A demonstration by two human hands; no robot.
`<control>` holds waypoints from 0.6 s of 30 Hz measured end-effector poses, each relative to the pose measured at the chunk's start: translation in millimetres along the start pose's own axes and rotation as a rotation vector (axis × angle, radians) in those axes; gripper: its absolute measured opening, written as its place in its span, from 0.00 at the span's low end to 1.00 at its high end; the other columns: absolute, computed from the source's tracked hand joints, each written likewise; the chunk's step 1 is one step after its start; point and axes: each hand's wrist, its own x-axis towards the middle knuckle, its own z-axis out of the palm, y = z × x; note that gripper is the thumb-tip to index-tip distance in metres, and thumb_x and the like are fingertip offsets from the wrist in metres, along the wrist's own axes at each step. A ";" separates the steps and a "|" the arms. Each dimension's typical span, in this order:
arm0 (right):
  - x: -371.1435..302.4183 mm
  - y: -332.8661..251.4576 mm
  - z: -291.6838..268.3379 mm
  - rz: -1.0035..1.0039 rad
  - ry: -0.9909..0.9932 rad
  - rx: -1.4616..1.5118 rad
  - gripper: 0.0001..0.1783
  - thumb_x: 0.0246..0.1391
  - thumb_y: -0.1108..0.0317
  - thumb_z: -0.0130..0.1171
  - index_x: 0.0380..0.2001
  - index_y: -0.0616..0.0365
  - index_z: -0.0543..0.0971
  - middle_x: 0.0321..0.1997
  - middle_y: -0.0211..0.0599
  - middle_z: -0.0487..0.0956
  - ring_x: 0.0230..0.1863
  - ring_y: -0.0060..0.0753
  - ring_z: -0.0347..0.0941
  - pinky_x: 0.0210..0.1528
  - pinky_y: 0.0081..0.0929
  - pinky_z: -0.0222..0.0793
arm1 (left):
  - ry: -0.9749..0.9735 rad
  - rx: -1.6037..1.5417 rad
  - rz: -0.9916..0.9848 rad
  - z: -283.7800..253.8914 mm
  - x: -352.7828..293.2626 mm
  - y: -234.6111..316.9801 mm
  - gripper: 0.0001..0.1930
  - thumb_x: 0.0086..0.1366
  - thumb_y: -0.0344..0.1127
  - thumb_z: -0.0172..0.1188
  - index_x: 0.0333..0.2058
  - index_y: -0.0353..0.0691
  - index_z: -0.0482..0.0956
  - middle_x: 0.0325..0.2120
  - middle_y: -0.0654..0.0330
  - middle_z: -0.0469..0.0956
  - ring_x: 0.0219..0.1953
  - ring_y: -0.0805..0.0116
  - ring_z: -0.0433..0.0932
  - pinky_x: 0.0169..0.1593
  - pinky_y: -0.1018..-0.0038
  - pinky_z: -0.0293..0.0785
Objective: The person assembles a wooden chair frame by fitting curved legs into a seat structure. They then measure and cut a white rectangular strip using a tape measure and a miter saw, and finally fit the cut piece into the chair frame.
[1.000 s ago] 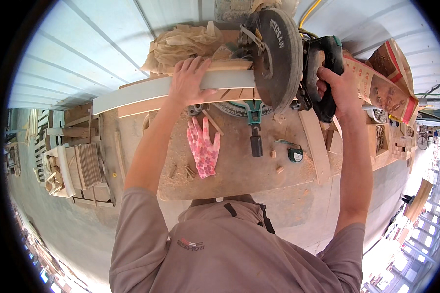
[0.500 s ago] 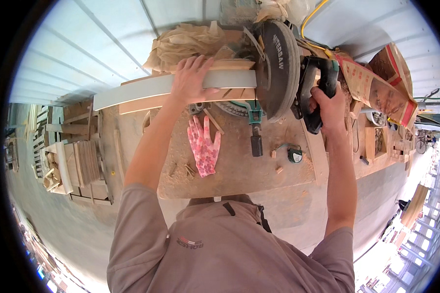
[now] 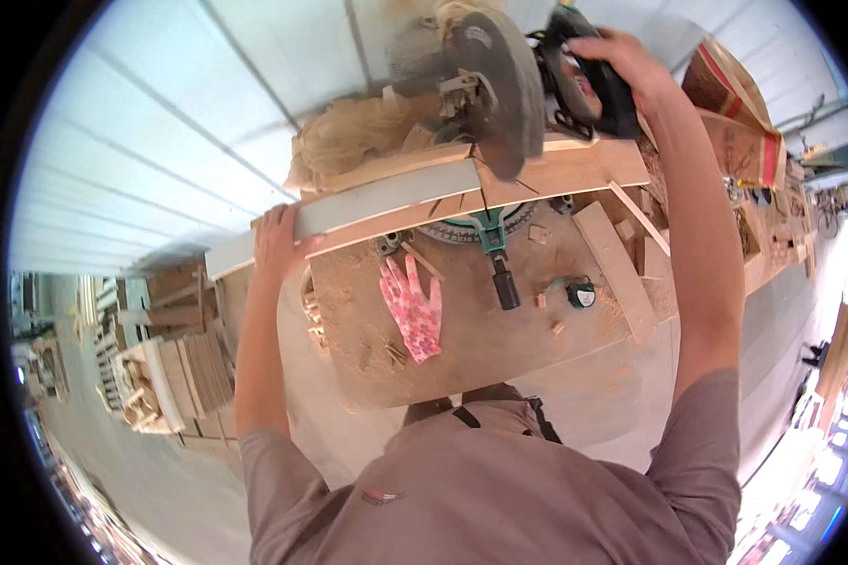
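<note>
A long white-faced board [image 3: 386, 200] lies on the wooden bed of the mitre saw [image 3: 499, 94], its right end by the slot. My left hand [image 3: 278, 243] grips this board toward its left end, fingers over the far edge and thumb along the near side. My right hand [image 3: 622, 71] is wrapped round the black saw handle [image 3: 608, 99], somewhat blurred by motion. The saw head with its round dark guard is raised above the bed. Below the bed, the green table arm with a black knob [image 3: 506, 290] sticks out toward me.
A pink flowered glove [image 3: 413, 311], a tape measure [image 3: 580, 294] and wood scraps lie on the dusty bench [image 3: 481, 348]. A flat wood strip [image 3: 617, 273] rests at the right. Behind stand a beige cloth bag [image 3: 349, 137] and brown sacks [image 3: 740, 141]. Stacked boards [image 3: 193, 372] stand at the left.
My right hand has lifted the saw head up and back from the bed. The left hand has moved left along the white board. The view has shifted a little.
</note>
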 end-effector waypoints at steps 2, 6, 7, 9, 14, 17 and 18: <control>21.4 -7.3 -10.4 -0.151 0.045 -0.108 0.16 0.59 0.63 0.62 0.45 0.63 0.78 0.34 0.41 0.83 0.30 0.27 0.78 0.33 0.22 0.75 | -0.041 0.020 0.042 -6.1 -0.8 1.4 0.40 0.56 0.56 0.69 0.59 0.34 0.69 0.57 0.44 0.70 0.59 0.43 0.68 0.62 0.53 0.64; 65.3 -17.3 -20.3 -0.039 -0.122 0.269 0.10 0.52 0.71 0.59 0.35 0.66 0.80 0.29 0.43 0.82 0.30 0.37 0.78 0.35 0.35 0.74 | -0.002 -0.099 0.087 -22.7 -59.6 -2.4 0.35 0.54 0.51 0.71 0.53 0.32 0.70 0.49 0.42 0.72 0.53 0.40 0.71 0.56 0.52 0.68; 84.6 -10.0 -21.3 -0.064 -0.137 0.376 0.09 0.52 0.70 0.60 0.34 0.65 0.81 0.28 0.42 0.81 0.31 0.37 0.77 0.36 0.35 0.74 | -0.039 -0.115 -0.011 -32.1 -82.4 6.7 0.36 0.52 0.51 0.72 0.52 0.32 0.70 0.47 0.43 0.73 0.51 0.40 0.72 0.54 0.52 0.69; 110.1 -7.7 -64.6 -0.130 -0.095 0.448 0.08 0.54 0.69 0.60 0.34 0.62 0.81 0.29 0.39 0.80 0.32 0.36 0.75 0.38 0.33 0.73 | -0.019 -0.147 -0.044 -27.6 -118.4 19.2 0.36 0.47 0.48 0.75 0.50 0.34 0.71 0.43 0.44 0.75 0.47 0.40 0.74 0.50 0.52 0.71; 53.6 -23.5 -62.8 -0.211 0.150 0.050 0.17 0.56 0.56 0.62 0.37 0.59 0.82 0.37 0.42 0.82 0.41 0.39 0.77 0.47 0.39 0.72 | -0.031 -0.324 -0.125 -35.7 -245.9 70.8 0.32 0.39 0.40 0.74 0.44 0.35 0.73 0.35 0.47 0.74 0.36 0.43 0.75 0.38 0.55 0.72; -8.5 44.6 -61.0 -0.415 0.474 -0.522 0.22 0.56 0.54 0.64 0.45 0.61 0.83 0.43 0.45 0.84 0.43 0.48 0.79 0.47 0.44 0.72 | -0.155 -0.379 -0.393 -42.2 -349.6 114.8 0.27 0.38 0.37 0.73 0.38 0.35 0.73 0.30 0.50 0.73 0.31 0.49 0.73 0.37 0.58 0.72; -57.8 76.2 -61.8 -0.599 0.567 -0.725 0.16 0.59 0.63 0.60 0.45 0.64 0.78 0.32 0.45 0.82 0.30 0.33 0.79 0.34 0.28 0.75 | -0.163 -0.440 -0.428 -36.4 -369.9 131.7 0.26 0.38 0.35 0.72 0.37 0.35 0.72 0.28 0.51 0.72 0.30 0.51 0.73 0.37 0.59 0.72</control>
